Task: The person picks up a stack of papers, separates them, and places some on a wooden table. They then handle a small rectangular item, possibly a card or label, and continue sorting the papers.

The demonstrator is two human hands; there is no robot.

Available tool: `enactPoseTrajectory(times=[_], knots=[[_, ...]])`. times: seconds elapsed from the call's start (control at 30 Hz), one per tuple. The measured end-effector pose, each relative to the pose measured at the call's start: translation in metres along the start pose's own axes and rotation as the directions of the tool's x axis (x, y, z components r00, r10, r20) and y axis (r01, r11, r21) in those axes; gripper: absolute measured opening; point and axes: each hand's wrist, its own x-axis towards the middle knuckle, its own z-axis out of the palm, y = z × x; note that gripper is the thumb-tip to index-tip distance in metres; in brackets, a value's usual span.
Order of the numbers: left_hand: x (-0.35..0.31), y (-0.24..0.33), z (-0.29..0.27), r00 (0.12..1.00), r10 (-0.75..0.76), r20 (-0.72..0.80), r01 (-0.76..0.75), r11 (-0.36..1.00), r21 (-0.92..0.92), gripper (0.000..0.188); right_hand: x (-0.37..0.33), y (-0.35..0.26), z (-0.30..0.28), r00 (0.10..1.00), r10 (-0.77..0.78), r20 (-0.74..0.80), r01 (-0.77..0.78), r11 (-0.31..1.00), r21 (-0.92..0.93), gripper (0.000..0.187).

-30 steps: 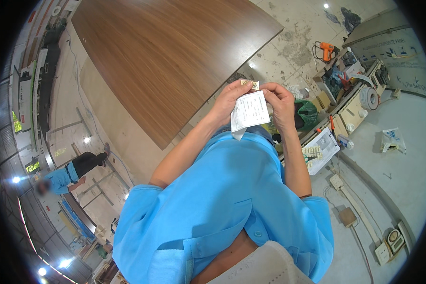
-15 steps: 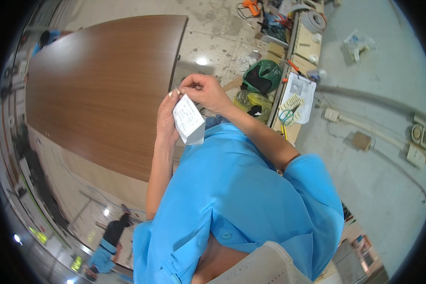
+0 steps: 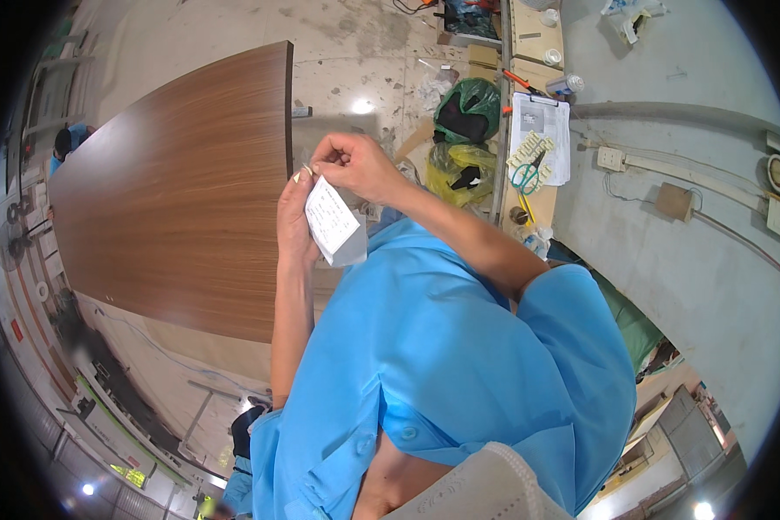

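Note:
A folded white paper slip with print on it hangs from my left hand, pinched near its top. My right hand meets it there, thumb and fingers closed together at the slip's upper corner. A small pale yellowish piece shows at my left fingertips; what exactly my right fingers pinch is too small to make out. Both hands are held in front of my blue shirt, close to the near right edge of a large brown wood-grain tabletop.
To the right, a narrow bench carries a clipboard with papers, teal-handled scissors and small containers. Green and yellow plastic bags lie beside it on the floor. Another person is beyond the tabletop, one more at lower left.
My view has turned, so the tabletop and bench appear shifted leftward. Both hands keep nearly the same pose on the slip, a little further left in the picture.

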Motion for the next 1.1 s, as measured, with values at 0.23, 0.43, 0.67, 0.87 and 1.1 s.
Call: enactPoseTrajectory(times=[0.23,0.43,0.67,0.87,1.1], knots=[[0.004,-0.004,0.005,0.998,-0.005,-0.07,0.006,1.0,0.016,0.023,0.007,0.016,-0.008,1.0,-0.031,-0.004,0.031,0.999,0.008,0.012],[-0.009,0.004,0.017,0.989,0.124,-0.083,-0.119,0.991,0.061,0.022,0.016,0.011,-0.005,1.0,0.024,0.02,-0.024,0.999,0.022,0.011],[-0.016,0.006,-0.047,0.774,0.173,-0.609,-0.388,0.89,-0.24,0.049,0.047,0.025,0.009,0.922,0.288,0.257,-0.36,0.884,0.3,0.005],[-0.091,0.014,-0.138,0.417,0.052,-0.907,-0.723,0.624,-0.297,0.051,0.032,0.038,0.096,0.376,0.135,0.917,-0.051,0.991,-0.125,0.007],[-0.152,0.015,-0.185,0.622,0.271,-0.735,-0.745,0.494,-0.448,0.047,-0.008,0.075,0.172,0.408,0.411,0.815,-0.074,0.905,-0.419,0.011]])
